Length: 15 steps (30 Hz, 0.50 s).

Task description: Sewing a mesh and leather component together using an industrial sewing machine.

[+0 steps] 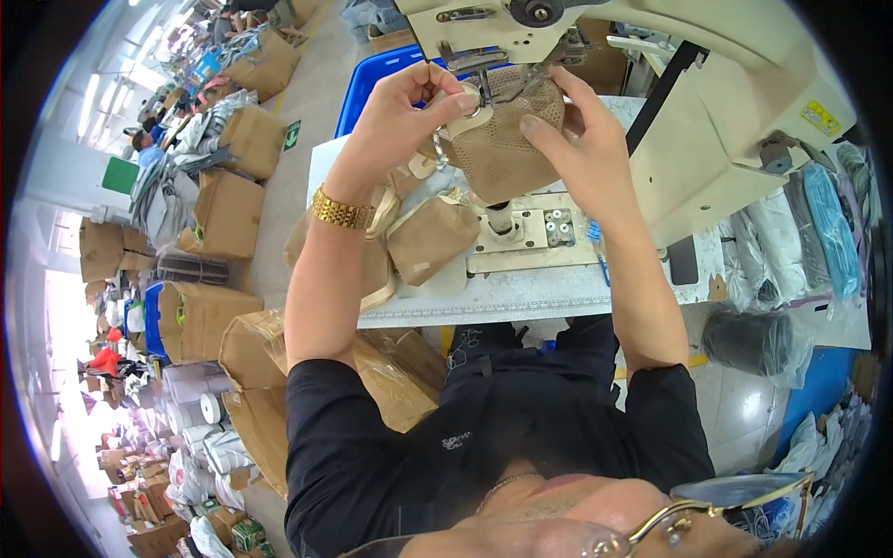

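One left hand [406,110] and one right hand [595,149] had fingers [544,138] pinched on tan mesh [507,158], maybe only partly sewn.

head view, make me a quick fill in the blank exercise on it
The gold linked-metal wristband is on the person's ____ arm.
The tan mesh fabric piece is between the left hand and the ____ hand.
The plastic bin beyond the white table is coloured ____.

Missing words: left; right; blue.
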{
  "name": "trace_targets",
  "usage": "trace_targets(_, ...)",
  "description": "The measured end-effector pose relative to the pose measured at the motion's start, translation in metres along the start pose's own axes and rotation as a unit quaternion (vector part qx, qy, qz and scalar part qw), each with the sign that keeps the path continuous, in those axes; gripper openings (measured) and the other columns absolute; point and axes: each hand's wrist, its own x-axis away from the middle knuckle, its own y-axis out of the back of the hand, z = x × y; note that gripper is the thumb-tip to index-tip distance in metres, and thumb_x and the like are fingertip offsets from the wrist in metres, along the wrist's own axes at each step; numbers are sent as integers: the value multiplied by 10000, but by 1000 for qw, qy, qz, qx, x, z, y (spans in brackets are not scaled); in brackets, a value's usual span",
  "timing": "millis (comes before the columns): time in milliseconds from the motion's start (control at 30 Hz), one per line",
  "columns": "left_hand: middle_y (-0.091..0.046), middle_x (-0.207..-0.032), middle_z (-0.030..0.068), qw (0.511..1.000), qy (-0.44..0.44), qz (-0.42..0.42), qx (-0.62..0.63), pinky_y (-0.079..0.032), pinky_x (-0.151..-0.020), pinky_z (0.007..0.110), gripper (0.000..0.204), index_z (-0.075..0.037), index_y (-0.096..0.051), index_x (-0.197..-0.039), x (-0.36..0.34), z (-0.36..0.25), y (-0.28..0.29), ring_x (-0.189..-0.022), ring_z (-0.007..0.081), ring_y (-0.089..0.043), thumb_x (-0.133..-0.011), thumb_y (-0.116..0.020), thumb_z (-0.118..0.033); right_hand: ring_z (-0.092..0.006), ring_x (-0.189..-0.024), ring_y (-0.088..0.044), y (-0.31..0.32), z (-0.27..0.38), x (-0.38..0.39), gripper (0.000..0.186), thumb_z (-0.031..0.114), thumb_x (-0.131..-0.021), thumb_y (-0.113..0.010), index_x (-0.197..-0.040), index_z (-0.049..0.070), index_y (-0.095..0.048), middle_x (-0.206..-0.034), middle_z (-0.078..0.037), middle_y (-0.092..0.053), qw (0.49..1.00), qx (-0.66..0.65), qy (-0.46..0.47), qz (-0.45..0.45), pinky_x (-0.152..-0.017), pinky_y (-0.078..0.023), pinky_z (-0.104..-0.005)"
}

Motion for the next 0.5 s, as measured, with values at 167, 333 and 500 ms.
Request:
trace_targets(167,-608,-800,-36,998,-31,-48,34,-407,-641,199,175,-23,-628,-869,1,19,-5,-698,33,-475,-869,-739,-159,-177,-1010,-603,-4,-8,-11,508,147,-836,-689,-1287,-31,-541,-1173,-129,-597,1000,-13,6,-3,-879,-496,-304)
trace_targets(333,-618,-757,-22,993,-68,-95,13,-397,-588,203,186,-24,-617,-853,2,18,-12,-658,26,-475,-865,-743,-159,-172,-958,-614,-2,-17,-22,422,143,-846,-668,-1217,-39,-581,-1105,-115,-627,998,-57,-9,16,-848,-497,-312)
trace_targets(500,-637,-755,1,985,-70,-158,-4,-421,-594,215,202,-24,-592,-832,10,22,-25,-669,35,-502,-856,-748,-149,-164,-877,-616,-7,-24,-31,320,128,-852,-632,-1129,-32,-620,-982,-99,-666,999,-53,0,13,-800,-491,-311)
